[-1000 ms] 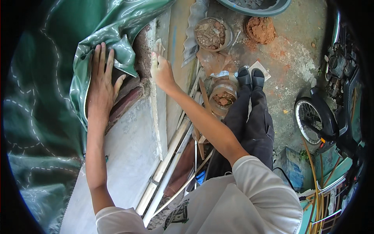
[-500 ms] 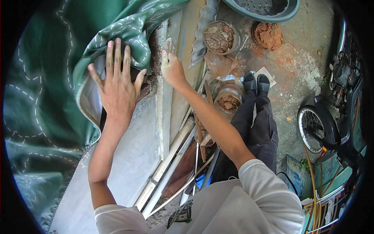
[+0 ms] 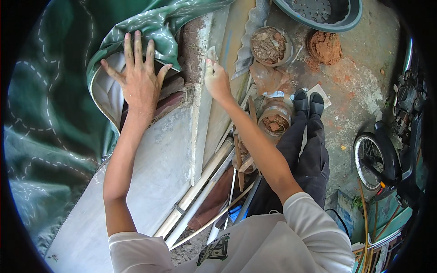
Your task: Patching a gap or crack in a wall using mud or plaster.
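Observation:
My left hand [image 3: 139,82] lies open with fingers spread, its fingertips against a folded flap of a green sheet [image 3: 54,104] with white dashed lines. Below the fold, the sheet's pale lining shows, and beside my wrist dark reddish-brown pieces [image 3: 170,101] stick out from under it. Over the long boards, my right hand [image 3: 217,83] is closed on a small pale crumpled scrap [image 3: 212,53], whose material I cannot make out. Beneath that hand runs a narrow grey board [image 3: 200,132] with a rough edge.
Tubs of rubble [image 3: 268,44] and reddish soil [image 3: 325,48] stand at the far right, near a dark green basin [image 3: 350,20]. Pipes [image 3: 195,193] lie before me. A motorcycle wheel [image 3: 368,159] is at the right. A grey panel [image 3: 132,182] spans the left.
The view has shifted, so the tubs and my feet appear farther right. My left hand sits slightly higher on the flap, and more of the reddish-brown pieces show. The scrap stays in my right hand.

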The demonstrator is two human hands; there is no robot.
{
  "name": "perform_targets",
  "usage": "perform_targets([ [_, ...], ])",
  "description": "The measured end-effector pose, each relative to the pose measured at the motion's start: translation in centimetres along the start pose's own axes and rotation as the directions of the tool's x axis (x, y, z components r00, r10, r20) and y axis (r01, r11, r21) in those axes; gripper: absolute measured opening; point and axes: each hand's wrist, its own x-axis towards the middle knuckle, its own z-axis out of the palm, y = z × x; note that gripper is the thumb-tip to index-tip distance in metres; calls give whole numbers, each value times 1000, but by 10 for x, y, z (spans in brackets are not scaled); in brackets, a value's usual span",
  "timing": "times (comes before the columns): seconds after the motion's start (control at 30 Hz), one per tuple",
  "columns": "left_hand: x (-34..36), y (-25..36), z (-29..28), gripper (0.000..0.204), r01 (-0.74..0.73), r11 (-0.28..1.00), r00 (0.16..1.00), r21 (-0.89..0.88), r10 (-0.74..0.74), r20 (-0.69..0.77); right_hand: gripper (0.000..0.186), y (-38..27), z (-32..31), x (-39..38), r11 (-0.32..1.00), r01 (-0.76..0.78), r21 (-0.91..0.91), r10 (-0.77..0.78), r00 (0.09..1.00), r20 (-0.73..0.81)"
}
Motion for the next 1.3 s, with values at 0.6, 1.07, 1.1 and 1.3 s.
perform_targets([
  [0.6, 0, 4, -2, 64, -21, 999, 999, 24, 22, -25, 55, 22, 37, -7, 984, 175, 42, -149, 921, -359],
  [1.07, 0, 8, -4, 63, -17, 1000, 999, 24, 18, -50, 49, 63, 55, -21, 992, 125, 13, -109, 904, -413],
  [1.1, -1, 8, -4, 63, -16, 999, 1000, 38, 16, -5, 49, 67, 52, -22, 996, 89, 18, -70, 877, -476],
  [1.3, 2, 8, -3, 64, -19, 999, 999, 36, 20, -25, 49, 83, 54, -31, 962, -231, 147, 253, 955, -155],
])
